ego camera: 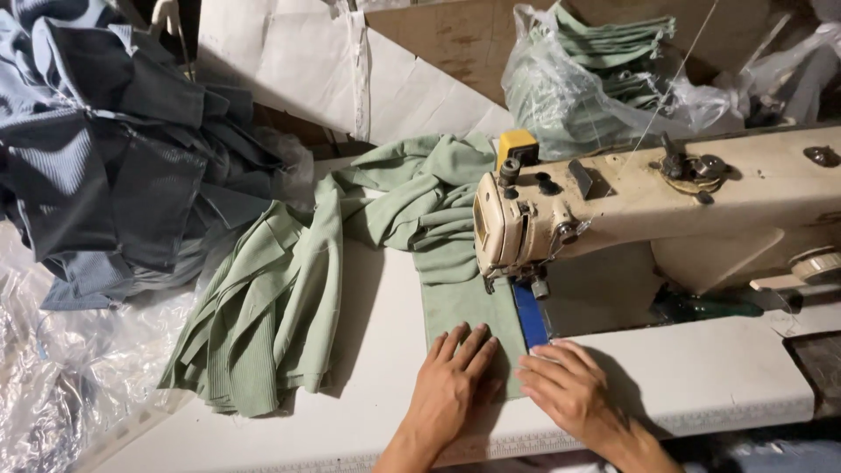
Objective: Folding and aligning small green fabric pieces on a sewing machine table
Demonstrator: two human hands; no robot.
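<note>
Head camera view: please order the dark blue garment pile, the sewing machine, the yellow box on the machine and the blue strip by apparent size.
1-2. Sewing machine and dark blue garment pile: alike, not ranked.
3. Blue strip.
4. Yellow box, similar to the strip.

Pale green ribbed cloth (455, 307) is lying beside a blue guide (530, 317); the machine (613, 206) is showing cream with a yellow cap (517, 144); grey-blue ribbed garments (114, 158) are piling up.

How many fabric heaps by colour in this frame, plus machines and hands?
Green fabric heaps: 2, the green pile on the table and the bagged green stack
Blue-grey fabric heaps: 1, the blue-grey pile
Sewing machine: 1
Hands: 2, left hand, right hand
Total: 6
</note>
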